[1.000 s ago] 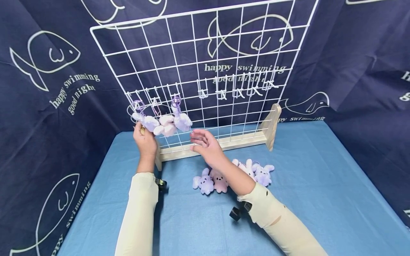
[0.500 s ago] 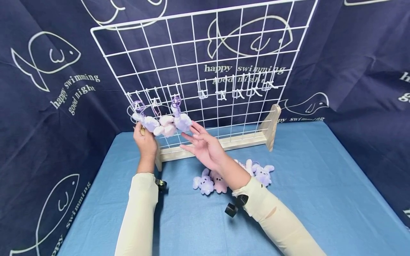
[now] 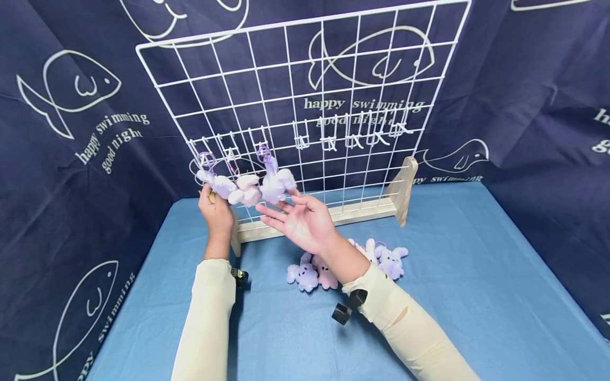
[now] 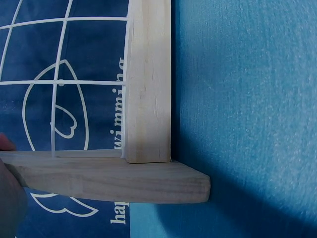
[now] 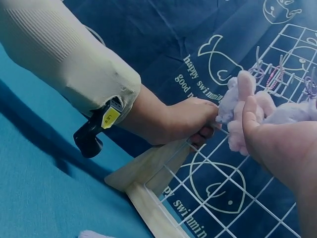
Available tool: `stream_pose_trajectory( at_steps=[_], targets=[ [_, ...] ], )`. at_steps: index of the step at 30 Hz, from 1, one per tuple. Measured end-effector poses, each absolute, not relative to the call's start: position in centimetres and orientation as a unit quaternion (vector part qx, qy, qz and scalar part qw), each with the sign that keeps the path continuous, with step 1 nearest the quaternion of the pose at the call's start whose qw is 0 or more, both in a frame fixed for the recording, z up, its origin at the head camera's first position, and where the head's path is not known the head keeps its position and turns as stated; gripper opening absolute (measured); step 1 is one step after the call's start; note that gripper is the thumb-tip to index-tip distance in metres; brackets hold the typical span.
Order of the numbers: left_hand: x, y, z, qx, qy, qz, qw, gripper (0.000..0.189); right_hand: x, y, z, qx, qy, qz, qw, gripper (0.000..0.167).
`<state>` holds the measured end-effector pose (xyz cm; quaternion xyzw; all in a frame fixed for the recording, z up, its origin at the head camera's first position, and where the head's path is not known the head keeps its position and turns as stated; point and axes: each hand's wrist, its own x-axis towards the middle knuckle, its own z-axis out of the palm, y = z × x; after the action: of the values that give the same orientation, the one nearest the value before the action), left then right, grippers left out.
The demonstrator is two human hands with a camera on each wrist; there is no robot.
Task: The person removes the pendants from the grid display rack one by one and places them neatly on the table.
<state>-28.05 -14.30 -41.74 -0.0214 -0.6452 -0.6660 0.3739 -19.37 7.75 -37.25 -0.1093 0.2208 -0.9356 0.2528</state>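
Three plush bunny keychains hang by their cords from hooks at the left of a white wire grid rack [image 3: 290, 79]: a purple one [image 3: 220, 182], a pink one [image 3: 245, 191] and another purple one [image 3: 276, 184]. My right hand [image 3: 307, 223] is palm up with fingers extended, touching the third bunny from below and behind. At the far left, my left hand [image 3: 216, 211] grips the wooden upright [image 4: 89, 178] of the rack's stand; the left wrist view shows only a sliver of that hand. In the right wrist view, the left hand [image 5: 190, 119] is around the upright's upper part.
Several bare white hooks [image 3: 352, 140] line the right half of the grid. On the blue table [image 3: 286, 338] lie more plush bunnies, including a purple one [image 3: 305, 276], a pink one [image 3: 325, 276] and another purple one [image 3: 392, 262]. A wooden bar [image 3: 262, 232] joins the stand's feet.
My right hand has moved left and turned palm up under the third bunny, which has shifted slightly right and swung up. My left hand has stayed in place.
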Motion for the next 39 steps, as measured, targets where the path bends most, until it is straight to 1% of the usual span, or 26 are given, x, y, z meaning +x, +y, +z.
stream_pose_trajectory(
  at_steps=[5, 7, 10, 12, 20, 26, 33, 39],
  targets=[
    [-28.1, -14.3, -42.0, -0.023, -0.647, -0.665, 0.371, 0.021, -19.2, 7.9, -37.1, -0.103, 0.248, -0.932, 0.244, 0.033],
    [-28.1, -14.3, -42.0, -0.024, -0.647, -0.666, 0.370, 0.020, -19.1, 7.9, -36.9, -0.092, 0.249, -0.934, 0.238, 0.035],
    [-28.0, -14.3, -41.8, -0.028, -0.645, -0.669, 0.368, 0.016, -18.8, 7.9, -36.5, -0.085, 0.265, -0.933, 0.227, 0.029],
    [-28.0, -14.4, -41.9, -0.032, -0.646, -0.668, 0.368, 0.014, -18.5, 7.8, -36.2, -0.088, 0.285, -0.928, 0.222, 0.028],
    [-28.1, -14.7, -42.1, -0.043, -0.646, -0.665, 0.372, 0.016, -17.4, 8.0, -35.4, -0.102, 0.308, -0.921, 0.214, 0.030],
    [-28.1, -14.6, -42.0, -0.037, -0.651, -0.659, 0.375, 0.017, -16.8, 8.5, -35.1, -0.123, 0.293, -0.923, 0.217, 0.032],
    [-28.0, -14.6, -41.9, -0.041, -0.650, -0.660, 0.374, 0.018, -16.5, 9.1, -34.9, -0.166, 0.274, -0.920, 0.225, 0.031],
    [-28.2, -14.7, -42.2, -0.047, -0.655, -0.653, 0.378, 0.016, -16.3, 9.4, -34.8, -0.184, 0.278, -0.916, 0.221, 0.034]
  ],
)
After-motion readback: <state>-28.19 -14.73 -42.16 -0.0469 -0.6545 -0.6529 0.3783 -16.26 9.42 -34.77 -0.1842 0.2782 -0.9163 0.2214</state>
